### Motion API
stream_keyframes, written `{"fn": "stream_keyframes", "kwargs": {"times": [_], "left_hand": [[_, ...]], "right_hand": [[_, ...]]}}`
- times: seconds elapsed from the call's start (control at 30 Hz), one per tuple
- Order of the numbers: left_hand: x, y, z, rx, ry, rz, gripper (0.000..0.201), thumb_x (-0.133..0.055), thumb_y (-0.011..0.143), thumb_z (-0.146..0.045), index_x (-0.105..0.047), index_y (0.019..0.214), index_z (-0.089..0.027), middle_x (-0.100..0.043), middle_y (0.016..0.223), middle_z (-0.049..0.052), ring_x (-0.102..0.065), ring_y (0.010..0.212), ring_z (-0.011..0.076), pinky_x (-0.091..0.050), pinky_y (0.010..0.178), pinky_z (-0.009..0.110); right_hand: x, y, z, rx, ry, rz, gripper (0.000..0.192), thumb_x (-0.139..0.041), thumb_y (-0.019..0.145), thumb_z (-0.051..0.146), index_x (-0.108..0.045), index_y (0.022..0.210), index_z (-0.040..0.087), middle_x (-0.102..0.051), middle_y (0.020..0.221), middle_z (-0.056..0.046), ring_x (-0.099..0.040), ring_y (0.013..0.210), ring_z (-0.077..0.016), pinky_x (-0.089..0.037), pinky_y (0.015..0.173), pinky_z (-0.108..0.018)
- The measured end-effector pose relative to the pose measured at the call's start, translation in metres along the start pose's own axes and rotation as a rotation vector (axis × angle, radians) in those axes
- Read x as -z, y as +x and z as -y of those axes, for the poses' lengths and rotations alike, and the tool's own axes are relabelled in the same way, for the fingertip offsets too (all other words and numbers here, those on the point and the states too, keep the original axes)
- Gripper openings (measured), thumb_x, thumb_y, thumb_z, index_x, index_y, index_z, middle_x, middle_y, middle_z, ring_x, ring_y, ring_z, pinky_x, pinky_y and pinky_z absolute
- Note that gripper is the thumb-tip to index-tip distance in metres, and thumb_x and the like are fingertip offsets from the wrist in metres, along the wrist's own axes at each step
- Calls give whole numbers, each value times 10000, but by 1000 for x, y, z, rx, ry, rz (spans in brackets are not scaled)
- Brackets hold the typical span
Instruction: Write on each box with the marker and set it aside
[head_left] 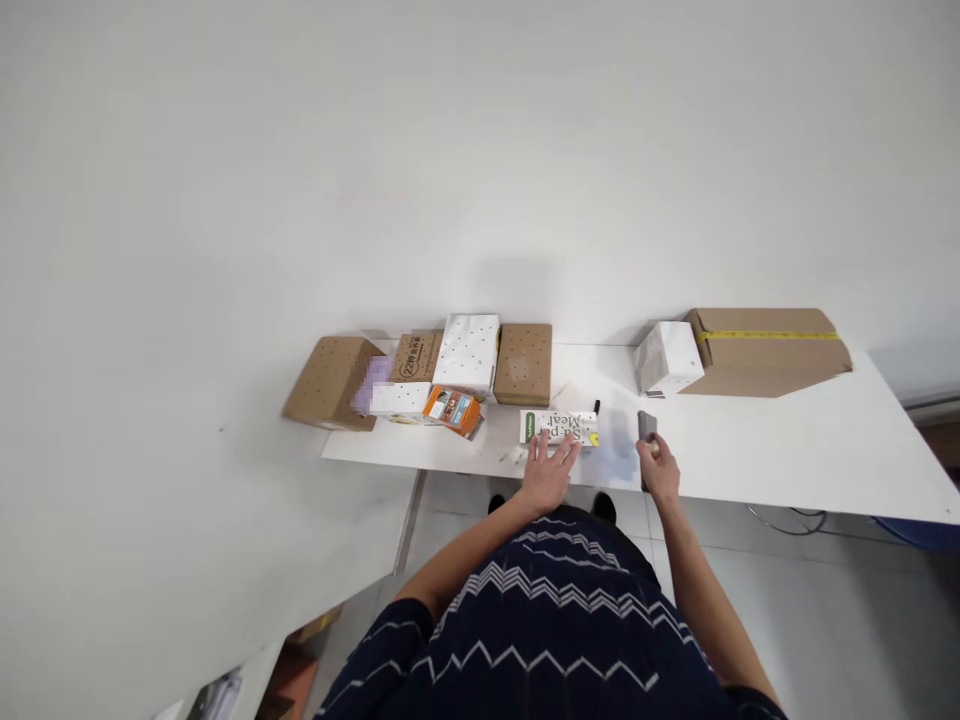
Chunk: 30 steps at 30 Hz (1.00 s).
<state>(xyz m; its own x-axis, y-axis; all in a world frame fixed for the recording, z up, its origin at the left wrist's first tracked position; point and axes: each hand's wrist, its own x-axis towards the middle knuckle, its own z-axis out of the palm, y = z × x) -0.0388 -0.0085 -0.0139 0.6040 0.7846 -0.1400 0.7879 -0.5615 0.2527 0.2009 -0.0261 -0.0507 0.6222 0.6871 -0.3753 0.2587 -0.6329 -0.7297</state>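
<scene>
My left hand [549, 470] lies flat with fingers spread on the near edge of a white printed carton [559, 426] that rests on the white table [787, 450]. A short way to the right, my right hand [660, 470] grips a small dark grey object [646, 428] standing at the table's front. A black marker [597, 407] lies just behind the carton's right end.
Along the wall stand a perforated brown box [331, 381], a printed brown box [417, 355], a white dotted box [469, 351] and another brown box [523, 363]. An orange carton [453, 409] lies in front. At the right are a white box [667, 357] and a large taped cardboard box [765, 350].
</scene>
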Motion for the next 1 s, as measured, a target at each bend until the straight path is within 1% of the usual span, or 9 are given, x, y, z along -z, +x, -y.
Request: {"fn": "stream_keyframes", "kwargs": {"times": [0.1, 0.2, 0.27, 0.37, 0.53, 0.7, 0.83, 0.93, 1.0], "left_hand": [[3, 1, 1, 6, -3, -8, 673, -492, 861, -313, -255, 1490, -301, -245, 1568, -14, -188, 1414, 386, -191, 1139, 554], [9, 6, 8, 85, 7, -37, 695, -529, 840, -292, -270, 1485, -275, -217, 1576, 47, -240, 1397, 370, -234, 1124, 524], [14, 11, 16, 149, 24, -60, 739, -567, 817, -291, -256, 1487, -263, -204, 1574, 91, -229, 1400, 375, -231, 1116, 539], [22, 19, 30, 189, 58, -47, 752, -581, 804, -276, -255, 1482, -276, -239, 1554, 113, -206, 1405, 378, -213, 1104, 578], [33, 27, 39, 156, 92, 6, 719, -570, 781, -161, -334, 1444, -309, -433, 1402, 120, -390, 1252, 370, -289, 1029, 593], [58, 21, 45, 79, -15, 87, 676, -630, 774, -302, -403, 1410, -323, -476, 1263, 119, -478, 1074, 316, -435, 888, 444], [99, 16, 55, 112, -79, -53, 599, -613, 798, -404, -453, 1371, -330, -451, 1201, 93, -447, 1072, 283, -427, 927, 415], [129, 30, 65, 264, -103, -258, 584, -606, 810, -437, -462, 1359, -302, -413, 1218, 100, -422, 1101, 284, -405, 972, 434], [141, 50, 72, 379, -92, -403, 602, -598, 819, -433, -444, 1376, -265, -393, 1243, 125, -405, 1138, 304, -399, 982, 458]], "right_hand": [[-4, 11, -25, 21, -442, -115, 588, -537, 777, 449, -534, 1320, 224, -559, 1200, -174, -541, 1096, -351, -414, 904, -519], [-12, 14, -41, 156, -633, -212, 581, -516, 801, 400, -505, 1346, 200, -505, 1258, -210, -496, 1132, -386, -394, 891, -564], [-17, 17, -46, 200, -665, -221, 575, -507, 809, 377, -495, 1350, 183, -497, 1256, -219, -470, 1151, -388, -389, 888, -565], [-22, 25, -49, 170, -660, -175, 590, -510, 812, 411, -480, 1352, 175, -472, 1286, -224, -425, 1193, -389, -371, 909, -561], [-23, 29, -55, 136, -608, -159, 587, -491, 818, 499, -490, 1333, 216, -435, 1347, -195, -393, 1214, -388, -353, 936, -564], [-16, 25, -58, 156, -564, -198, 541, -457, 847, 451, -530, 1313, 186, -462, 1325, -204, -415, 1207, -384, -357, 950, -541], [-9, 33, -50, 141, -522, -206, 561, -456, 846, 425, -524, 1321, 135, -470, 1303, -228, -415, 1232, -361, -332, 991, -487], [-6, 42, -39, 191, -467, -233, 546, -437, 848, 384, -523, 1304, 97, -495, 1257, -238, -419, 1235, -341, -302, 1012, -485], [-5, 48, -28, 254, -422, -246, 550, -424, 849, 375, -513, 1302, 76, -504, 1237, -245, -425, 1223, -343, -302, 1006, -494]]}}
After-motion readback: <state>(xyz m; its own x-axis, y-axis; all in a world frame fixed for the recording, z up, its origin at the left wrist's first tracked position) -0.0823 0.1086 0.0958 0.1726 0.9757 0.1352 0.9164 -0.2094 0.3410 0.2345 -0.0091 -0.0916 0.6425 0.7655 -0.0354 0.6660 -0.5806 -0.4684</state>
